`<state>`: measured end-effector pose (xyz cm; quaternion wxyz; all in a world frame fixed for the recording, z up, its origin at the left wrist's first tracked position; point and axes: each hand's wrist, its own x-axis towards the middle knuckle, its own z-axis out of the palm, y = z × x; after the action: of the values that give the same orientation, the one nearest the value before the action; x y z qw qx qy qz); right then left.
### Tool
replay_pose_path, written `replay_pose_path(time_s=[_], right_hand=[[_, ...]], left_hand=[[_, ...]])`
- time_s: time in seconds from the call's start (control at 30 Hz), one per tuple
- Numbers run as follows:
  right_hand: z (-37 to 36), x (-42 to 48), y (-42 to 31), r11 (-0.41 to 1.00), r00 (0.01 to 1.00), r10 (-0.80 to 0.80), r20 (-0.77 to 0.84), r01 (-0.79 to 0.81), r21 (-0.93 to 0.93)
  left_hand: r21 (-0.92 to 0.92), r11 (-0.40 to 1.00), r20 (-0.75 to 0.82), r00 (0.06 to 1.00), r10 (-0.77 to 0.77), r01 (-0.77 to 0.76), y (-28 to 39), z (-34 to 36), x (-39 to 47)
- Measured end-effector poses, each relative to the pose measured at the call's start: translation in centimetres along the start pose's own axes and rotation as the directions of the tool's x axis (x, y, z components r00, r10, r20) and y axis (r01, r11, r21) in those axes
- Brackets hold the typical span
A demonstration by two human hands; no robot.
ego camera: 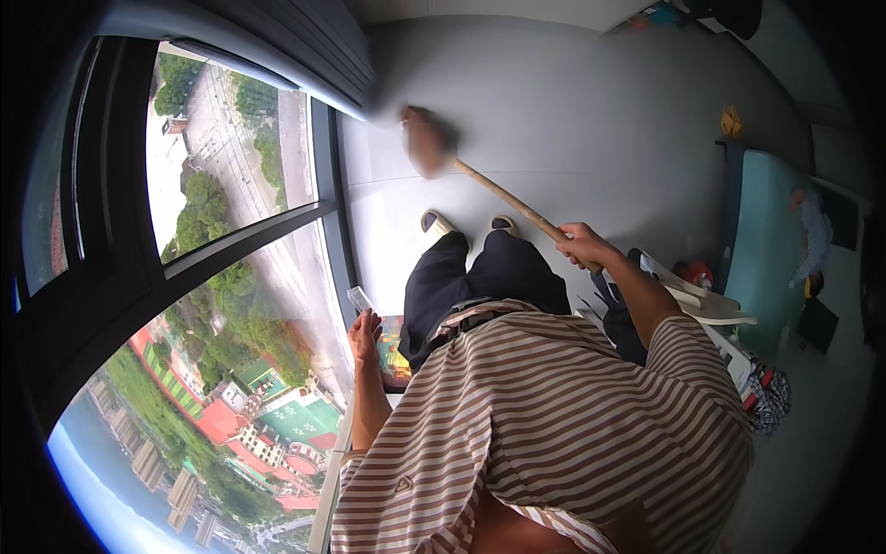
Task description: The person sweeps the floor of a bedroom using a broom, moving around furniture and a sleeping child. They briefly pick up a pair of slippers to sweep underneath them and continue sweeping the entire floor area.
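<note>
My right hand [585,244] is closed around the lower end of a wooden stick [511,199], which slants away over the floor in front of my feet. At the stick's far end is a brownish rounded head [428,143], too blurred for me to tell what it is. My left hand [365,338], raised beside the window frame, pinches a small clear box-like piece [359,299] between its fingertips. Just below that hand, a colourful printed surface [394,353] shows partly behind my trousers.
Tall windows [242,208] with dark frames run along my left, and a grey curtain [304,48] hangs ahead of them. Smooth pale floor [588,111] lies in front. To my right stand a white chair [692,298] and a teal-topped table [765,228].
</note>
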<state>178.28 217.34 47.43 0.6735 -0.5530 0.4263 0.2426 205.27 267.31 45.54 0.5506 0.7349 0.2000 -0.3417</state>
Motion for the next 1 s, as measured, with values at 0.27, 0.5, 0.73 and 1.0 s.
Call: replay_pose_path(time_s=[0.27,0.5,0.73,1.0], right_hand=[[2.3,-5.6,-4.5,0.991,0.967,-0.126,-0.220,0.132,0.014],[1.0,7.6,-13.6,0.925,0.938,-0.338,-0.078,0.346,0.155],[-4.3,15.4,-16.6,0.869,0.953,-0.304,-0.001,0.278,0.410],[-13.5,8.4,-3.9,0.828,0.962,-0.184,-0.201,0.262,0.495]], left_hand=[[0.085,0.995,0.077,0.996,0.040,-0.046,8.0,5.6,1.5],[0.059,0.995,0.011,0.997,0.080,-0.080,8.0,8.9,0.2],[0.155,0.988,-0.103,0.995,0.009,0.007,3.9,9.9,-6.2],[0.248,0.968,-0.031,0.999,0.034,-0.025,8.3,13.8,-4.3]])
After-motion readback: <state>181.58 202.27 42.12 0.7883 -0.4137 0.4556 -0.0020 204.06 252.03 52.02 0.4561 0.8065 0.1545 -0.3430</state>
